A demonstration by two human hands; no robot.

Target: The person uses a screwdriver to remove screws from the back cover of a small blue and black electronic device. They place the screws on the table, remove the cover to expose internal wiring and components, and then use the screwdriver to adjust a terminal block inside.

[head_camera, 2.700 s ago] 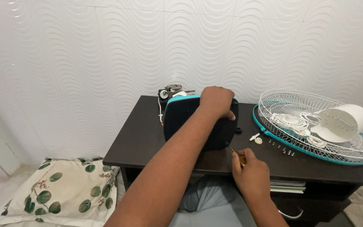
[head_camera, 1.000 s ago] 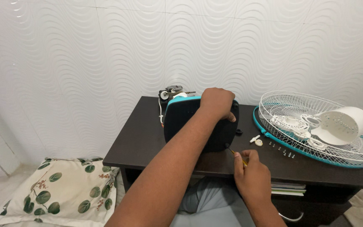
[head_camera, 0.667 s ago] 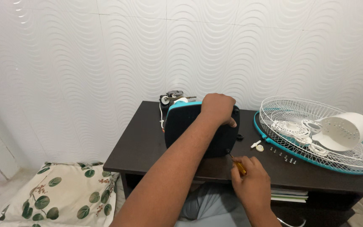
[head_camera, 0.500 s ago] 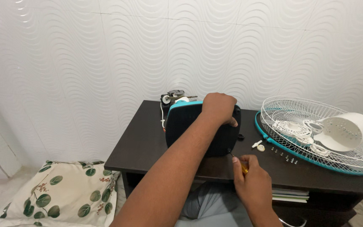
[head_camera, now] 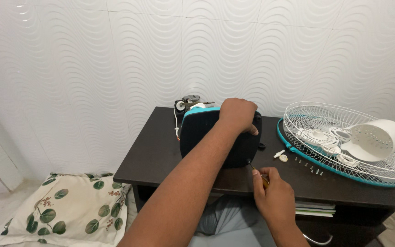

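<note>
From the head view we see our left hand (head_camera: 237, 114) clamped over the top edge of the dark fan base (head_camera: 220, 137), which stands upright on the dark table (head_camera: 154, 155). Our right hand (head_camera: 275, 196), below and to the right of it, is closed around a screwdriver (head_camera: 258, 172) whose tip meets the base's lower corner. Right of both hands lie small screws (head_camera: 309, 168), a white wire fan guard (head_camera: 344, 137) and a white motor cover (head_camera: 380, 139). Left of our arm, on the floor, sits a leaf-print cushion (head_camera: 69, 210)
</note>
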